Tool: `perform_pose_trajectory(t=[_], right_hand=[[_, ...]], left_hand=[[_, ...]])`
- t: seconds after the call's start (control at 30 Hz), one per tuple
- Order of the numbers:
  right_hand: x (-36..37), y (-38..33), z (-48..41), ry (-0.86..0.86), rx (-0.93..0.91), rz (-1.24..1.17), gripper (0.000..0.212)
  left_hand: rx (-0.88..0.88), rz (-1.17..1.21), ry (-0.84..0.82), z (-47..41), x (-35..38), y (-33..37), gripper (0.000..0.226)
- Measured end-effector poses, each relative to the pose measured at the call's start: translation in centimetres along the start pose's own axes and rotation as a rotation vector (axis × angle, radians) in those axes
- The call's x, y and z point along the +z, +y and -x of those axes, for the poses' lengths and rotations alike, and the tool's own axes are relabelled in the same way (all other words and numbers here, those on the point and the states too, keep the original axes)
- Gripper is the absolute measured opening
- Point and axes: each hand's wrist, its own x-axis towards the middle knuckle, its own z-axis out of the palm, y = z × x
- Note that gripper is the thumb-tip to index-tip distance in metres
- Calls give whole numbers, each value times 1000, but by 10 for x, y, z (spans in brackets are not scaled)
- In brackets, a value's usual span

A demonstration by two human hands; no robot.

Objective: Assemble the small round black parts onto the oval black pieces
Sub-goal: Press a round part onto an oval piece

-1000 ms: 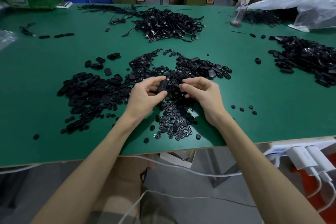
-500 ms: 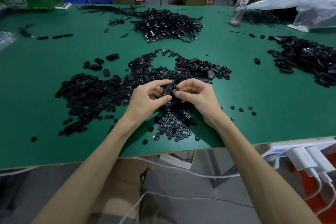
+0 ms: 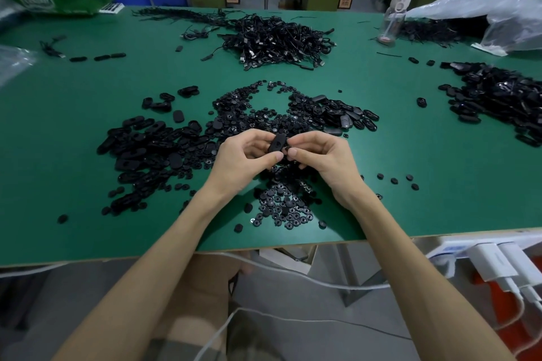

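My left hand point(image 3: 245, 160) pinches an oval black piece point(image 3: 277, 143) between thumb and fingers, held upright above the table. My right hand point(image 3: 319, 157) meets it from the right, fingertips curled against the piece's side; a small round part there is mostly hidden by the fingers. Under and in front of the hands lies a pile of small round black parts point(image 3: 283, 206). A heap of oval black pieces point(image 3: 152, 149) spreads to the left, and more oval pieces point(image 3: 341, 117) lie behind the right hand.
On the green table point(image 3: 440, 161) a tangle of black cables point(image 3: 275, 38) lies at the back, another black pile point(image 3: 498, 99) at right, a clear bottle point(image 3: 391, 20) and plastic bags point(image 3: 498, 12) at far right. White chargers point(image 3: 492, 265) hang below the front edge.
Both hands have drawn together and lifted slightly. The right fingers came off the pile and now press against the oval piece held by the left hand.
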Motion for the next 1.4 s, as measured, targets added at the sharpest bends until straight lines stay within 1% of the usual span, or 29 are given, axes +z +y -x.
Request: perform_pose_trajectory(t=[0.37,0.53,0.83,0.9,1.1,1.27,1.4], right_hand=[[0,-2,1,62,-42,25,11],[5,-1,1,89,-90,112,11],[9,-1,2,46,-121,254,8],[10,-2,2,48,-124,263,6],[7,0,2,70,-113,250,5],[8,0,2,50,-121,268,8],[8,-2,3,44,-125,282,11]], left_hand=[[43,-54,-6,-2,1,-4,28],[34,-65,6,-3,1,-6,28],[19,-15,8,0,3,-2,30],[3,1,-13,0,3,-2,32],[23,-102,-18,1,5,2,36],[31,-71,-12,2,5,4,33],[21,-19,-43,3,5,4,32]])
